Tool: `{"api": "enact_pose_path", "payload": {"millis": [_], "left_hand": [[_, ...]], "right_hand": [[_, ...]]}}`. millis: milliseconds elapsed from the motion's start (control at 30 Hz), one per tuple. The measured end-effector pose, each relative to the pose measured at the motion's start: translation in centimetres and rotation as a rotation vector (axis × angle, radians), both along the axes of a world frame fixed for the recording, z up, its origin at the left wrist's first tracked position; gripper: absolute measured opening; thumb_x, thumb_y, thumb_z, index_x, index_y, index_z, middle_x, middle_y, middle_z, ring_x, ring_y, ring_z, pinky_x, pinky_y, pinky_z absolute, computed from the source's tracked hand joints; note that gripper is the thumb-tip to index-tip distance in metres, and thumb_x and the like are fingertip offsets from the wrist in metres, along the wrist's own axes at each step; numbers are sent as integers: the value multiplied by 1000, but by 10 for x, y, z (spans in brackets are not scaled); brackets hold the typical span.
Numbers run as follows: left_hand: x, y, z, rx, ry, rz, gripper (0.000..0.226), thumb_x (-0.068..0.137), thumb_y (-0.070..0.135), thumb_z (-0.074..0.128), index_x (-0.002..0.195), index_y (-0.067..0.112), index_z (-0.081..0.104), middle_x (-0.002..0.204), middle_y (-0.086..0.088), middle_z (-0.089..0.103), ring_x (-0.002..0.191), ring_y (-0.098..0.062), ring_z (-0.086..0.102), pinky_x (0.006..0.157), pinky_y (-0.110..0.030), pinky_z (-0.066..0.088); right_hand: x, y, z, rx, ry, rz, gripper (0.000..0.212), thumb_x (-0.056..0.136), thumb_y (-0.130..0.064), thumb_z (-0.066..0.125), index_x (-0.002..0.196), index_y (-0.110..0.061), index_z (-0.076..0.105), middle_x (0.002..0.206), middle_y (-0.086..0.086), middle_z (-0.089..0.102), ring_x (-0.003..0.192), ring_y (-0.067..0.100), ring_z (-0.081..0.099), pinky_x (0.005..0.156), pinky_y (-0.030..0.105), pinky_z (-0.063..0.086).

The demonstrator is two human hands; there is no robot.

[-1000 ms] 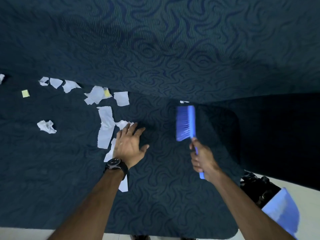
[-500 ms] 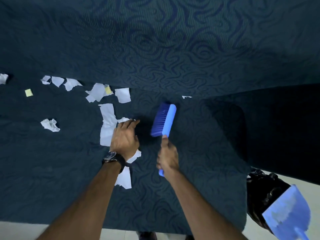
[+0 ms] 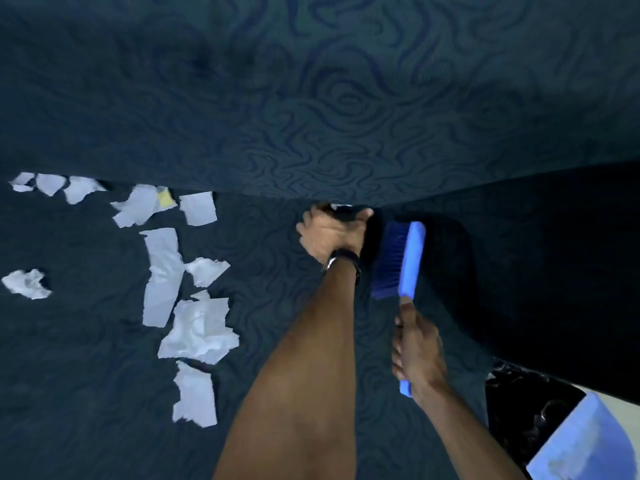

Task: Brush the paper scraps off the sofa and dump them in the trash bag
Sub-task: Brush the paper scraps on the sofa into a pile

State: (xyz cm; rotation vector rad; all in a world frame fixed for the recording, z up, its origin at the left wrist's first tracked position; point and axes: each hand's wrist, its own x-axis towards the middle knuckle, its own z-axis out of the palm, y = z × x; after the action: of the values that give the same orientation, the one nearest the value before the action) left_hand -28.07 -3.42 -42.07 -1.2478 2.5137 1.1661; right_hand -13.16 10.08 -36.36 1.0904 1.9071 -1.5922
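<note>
Head view, looking down on a dark blue patterned sofa (image 3: 346, 109); its seat-to-backrest crease is the landmark for all positions below.

1. Left hand (image 3: 330, 233): placed at the crease, near the middle of the frame. Its fingers (image 3: 363, 213) are curled at the crease around a small white scrap (image 3: 341, 206). Most of that scrap is hidden, so whether it is actually gripped cannot be told. A dark wristwatch (image 3: 343, 259) sits on the wrist.

2. Right hand (image 3: 417, 355): well below the crease, on the seat side. Its fingers are wrapped fully around the handle of the blue brush (image 3: 403, 259). The brush head points up toward the crease, just right of the left wrist, with its bristles facing left.

3. Paper scraps (image 3: 197, 329): all on the seat, left of the left arm.
- A row of white pieces lies directly along the crease, with one small yellow piece (image 3: 165, 199) among them.
- A long strip and several crumpled pieces run down the seat away from the crease.
- One crumpled ball (image 3: 26, 284) lies apart, near the left edge.

4. Black trash bag (image 3: 519, 410): off the sofa, far below the crease at the lower right. A blue dustpan (image 3: 588, 448) rests in front of it at the frame corner.
</note>
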Motion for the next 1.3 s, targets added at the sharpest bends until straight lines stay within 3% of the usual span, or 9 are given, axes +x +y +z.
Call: {"api": "enact_pose_path", "payload": {"millis": [167, 300, 433, 600, 700, 767, 900, 1067, 1300], "left_hand": [[-16, 13, -22, -43, 38, 177, 48, 73, 66, 86, 102, 29, 82, 110, 0, 72, 113, -27, 61, 96, -43, 51], [2, -6, -33, 161, 173, 127, 10, 77, 58, 86, 82, 49, 83, 89, 23, 77, 102, -11, 69, 89, -37, 61], [41, -36, -16, 256, 184, -56, 14, 77, 52, 90, 83, 40, 85, 86, 20, 80, 90, -7, 76, 82, -32, 64], [141, -120, 2, -151, 73, -197, 16, 90, 53, 76, 89, 40, 84, 83, 14, 79, 87, -18, 70, 86, -36, 57], [213, -178, 21, -331, 46, -273, 18, 94, 30, 71, 102, 38, 85, 91, 6, 79, 83, -26, 64, 83, -39, 54], [244, -206, 32, -370, 54, -283, 18, 93, 24, 74, 101, 36, 86, 96, 7, 80, 83, -28, 61, 74, -36, 55], [257, -248, 44, -263, 12, -35, 22, 81, 41, 89, 102, 39, 85, 110, 14, 77, 104, -20, 61, 79, -32, 55], [255, -306, 27, -179, -179, -2, 76, 90, 49, 78, 159, 35, 49, 171, -10, 36, 156, -41, 30, 118, -63, 37], [272, -374, 4, 118, -263, -151, 79, 94, 59, 70, 163, 47, 35, 179, 1, 14, 161, -30, 29, 124, -50, 39]], "right_hand": [[-2, 20, -18, -23, -21, 31, 45, 105, -56, 45, 80, -18, 45, 53, -2, 28, 37, 12, 23, 40, 16, 21], [13, 18, -26, 8, -29, 29, 47, 104, -58, 44, 81, -17, 47, 55, 0, 30, 40, 14, 26, 41, 20, 23], [12, -2, -17, 56, -37, 11, 48, 103, -60, 44, 82, -17, 49, 54, 0, 36, 38, 15, 31, 42, 22, 27], [22, -57, -15, 209, -23, 323, 53, 90, -84, 35, 89, -40, 65, 71, 5, 61, 61, 30, 58, 62, 40, 51], [49, -114, -4, 315, 100, 626, 42, 107, -51, 44, 110, -18, 70, 107, 18, 74, 104, 39, 68, 85, 37, 47], [63, -143, 7, 309, 101, 730, 42, 107, -49, 44, 99, -14, 67, 99, 13, 73, 102, 37, 67, 80, 34, 44], [50, -165, 26, 289, 68, 623, 43, 106, -54, 41, 100, -22, 69, 83, -11, 64, 91, 27, 65, 83, 36, 50], [-18, -209, 10, 405, 148, 623, 55, 103, -60, 33, 114, -19, 68, 110, 10, 71, 108, 39, 66, 95, 46, 52], [19, -271, -6, 437, 108, 1027, 53, 105, -60, 34, 116, -17, 62, 110, 15, 71, 112, 37, 60, 93, 41, 48]]}}
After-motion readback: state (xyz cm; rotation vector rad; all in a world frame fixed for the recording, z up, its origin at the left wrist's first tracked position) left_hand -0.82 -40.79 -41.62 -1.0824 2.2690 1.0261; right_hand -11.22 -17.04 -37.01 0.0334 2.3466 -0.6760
